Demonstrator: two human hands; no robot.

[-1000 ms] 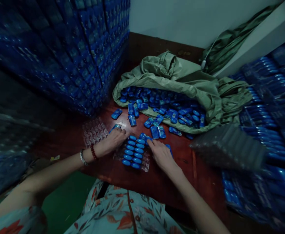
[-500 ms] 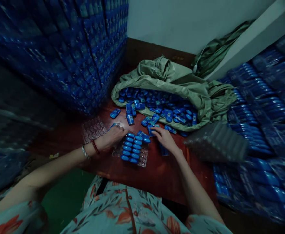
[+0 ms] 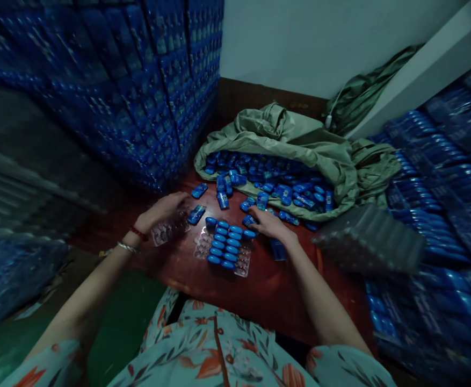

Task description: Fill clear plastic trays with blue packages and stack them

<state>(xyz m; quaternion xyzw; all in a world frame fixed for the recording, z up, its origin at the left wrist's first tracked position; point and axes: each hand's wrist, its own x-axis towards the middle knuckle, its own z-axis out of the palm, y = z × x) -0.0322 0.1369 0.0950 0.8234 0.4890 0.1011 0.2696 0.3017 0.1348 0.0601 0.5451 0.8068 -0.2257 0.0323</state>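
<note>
Two rows of small blue plastic containers point(image 3: 217, 244) stand on edge in a clear moulded blister tray point(image 3: 241, 263) in front of me. My left hand point(image 3: 165, 208) is stretched out left of them, fingers extended with nothing in them, over a second clear tray point(image 3: 166, 232). A loose blue container point(image 3: 196, 214) lies just right of its fingertips. On the other side, my right hand point(image 3: 270, 223) has its thumb and fingers around a small blue container point(image 3: 248, 221), beside the far right end of the rows. The fingers partly cover it.
An open green sack point(image 3: 275, 141) full of blue containers lies behind, with several spilled onto the red table point(image 3: 267, 285). A grey stack of trays point(image 3: 372, 239) is at right. Tall blue packs point(image 3: 138, 107) rise at left, and more packs point(image 3: 424, 215) at right.
My left hand has moved left, away from the filled tray, and its fingers have straightened. My right hand stays near the same loose containers. The view has shifted slightly.
</note>
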